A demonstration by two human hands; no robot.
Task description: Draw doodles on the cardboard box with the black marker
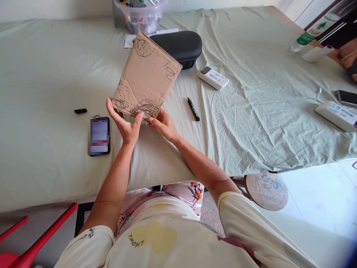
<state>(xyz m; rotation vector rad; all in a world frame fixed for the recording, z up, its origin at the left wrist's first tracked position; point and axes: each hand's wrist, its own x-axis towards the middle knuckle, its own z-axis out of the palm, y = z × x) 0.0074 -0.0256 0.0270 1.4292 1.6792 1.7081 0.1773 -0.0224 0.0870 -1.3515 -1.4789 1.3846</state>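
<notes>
A flat piece of brown cardboard (150, 74), tilted and raised over the table, bears black scribbles near its corners and along its lower edge. My left hand (126, 124) grips its lower left corner, thumb on the front face. At the lower right edge my right hand (166, 124) is closed on it too, the thumb on the front and the other fingers mostly hidden behind. A black marker (193, 109) without its cap lies right of the cardboard. The black cap (80, 111) rests farther left, above a phone (99, 136) with a lit, partly blurred screen.
Behind the cardboard are a black zip case (184, 46) and a clear plastic basket (145, 18) of small items. White devices (214, 78) lie to the right. A bottle (312, 35) and part of another person's hand (348, 54) show at far right. A pale green cloth (50, 74) covers the table.
</notes>
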